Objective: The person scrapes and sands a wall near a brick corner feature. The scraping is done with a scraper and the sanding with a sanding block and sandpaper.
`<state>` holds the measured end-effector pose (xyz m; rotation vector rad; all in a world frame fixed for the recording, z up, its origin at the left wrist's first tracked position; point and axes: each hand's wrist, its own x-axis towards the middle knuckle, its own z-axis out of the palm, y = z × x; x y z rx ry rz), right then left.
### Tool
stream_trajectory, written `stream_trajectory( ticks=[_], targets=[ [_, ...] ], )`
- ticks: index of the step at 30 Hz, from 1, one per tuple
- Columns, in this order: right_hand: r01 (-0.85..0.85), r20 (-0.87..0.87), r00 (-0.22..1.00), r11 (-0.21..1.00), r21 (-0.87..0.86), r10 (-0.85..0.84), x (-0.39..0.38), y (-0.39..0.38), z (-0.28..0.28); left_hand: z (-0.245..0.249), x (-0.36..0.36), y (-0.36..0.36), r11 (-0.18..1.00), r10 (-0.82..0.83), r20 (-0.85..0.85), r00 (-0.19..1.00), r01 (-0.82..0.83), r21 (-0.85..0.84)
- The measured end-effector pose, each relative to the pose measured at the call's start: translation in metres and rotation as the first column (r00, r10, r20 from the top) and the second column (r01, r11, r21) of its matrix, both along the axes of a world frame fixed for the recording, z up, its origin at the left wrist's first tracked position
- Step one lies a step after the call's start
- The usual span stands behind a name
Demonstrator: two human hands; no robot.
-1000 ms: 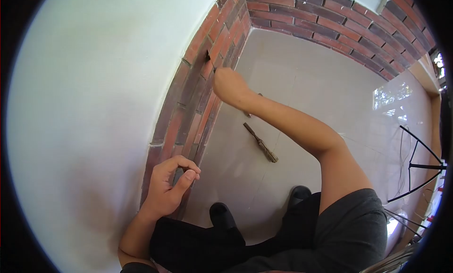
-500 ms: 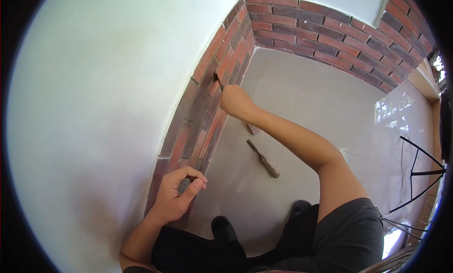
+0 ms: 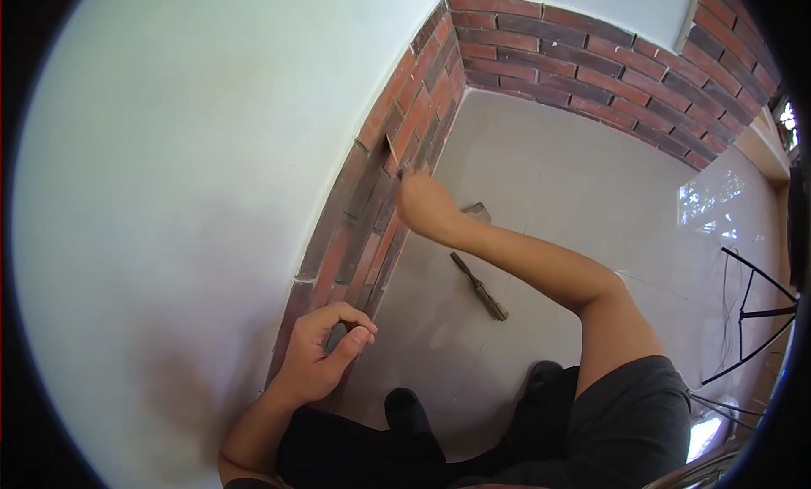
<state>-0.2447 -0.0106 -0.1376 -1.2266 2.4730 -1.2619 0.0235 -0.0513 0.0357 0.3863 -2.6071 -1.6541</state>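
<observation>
My right hand (image 3: 428, 206) is closed round the handle of a small tool with a thin blade (image 3: 393, 151), whose tip lies against the brick strip (image 3: 359, 203) on the left wall. Nearer to me, my left hand (image 3: 325, 354) is curled beside the lower end of that strip, thumb and fingertips close together. A dark grey thing shows between its fingers, too hidden to name. On the grey floor below my right forearm lies a brown tool with a narrow shaft (image 3: 479, 286).
A flat piece (image 3: 478, 212) lies on the floor, partly behind my right forearm. More brickwork (image 3: 583, 58) runs along the far wall. A black metal frame (image 3: 743, 314) and thin cables stand at the right. My dark shoes are below.
My right hand has moved slightly down along the bricks with the bladed tool. The view has shifted a little, and more of the flat piece on the floor shows.
</observation>
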Motion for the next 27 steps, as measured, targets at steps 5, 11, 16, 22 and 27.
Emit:
stream_trajectory(
  ticks=[5,11,16,22,27],
  targets=[
    [0.048,-0.074,0.996,0.999,0.011,-0.047,-0.012,-0.007,-0.003,0.0,-0.001,-0.004,1.0,0.001,-0.003,1.0,-0.001,-0.029],
    [0.055,-0.005,0.998,0.998,0.013,-0.055,-0.003,-0.01,-0.01,0.0,0.0,-0.002,1.0,0.022,0.032,0.999,-0.021,-0.011],
    [0.077,-0.063,0.995,0.997,0.022,-0.075,-0.021,-0.009,-0.023,0.0,-0.002,0.002,1.0,-0.009,0.012,1.0,0.009,-0.008],
    [0.038,0.027,0.999,0.999,0.025,-0.038,0.0,0.0,-0.006,-0.001,-0.003,0.001,1.0,0.002,0.015,1.0,-0.002,-0.009],
    [0.068,-0.037,0.997,0.997,0.022,-0.067,-0.034,-0.004,-0.023,-0.003,-0.005,0.005,1.0,-0.015,0.008,1.0,0.015,-0.009]
  ],
)
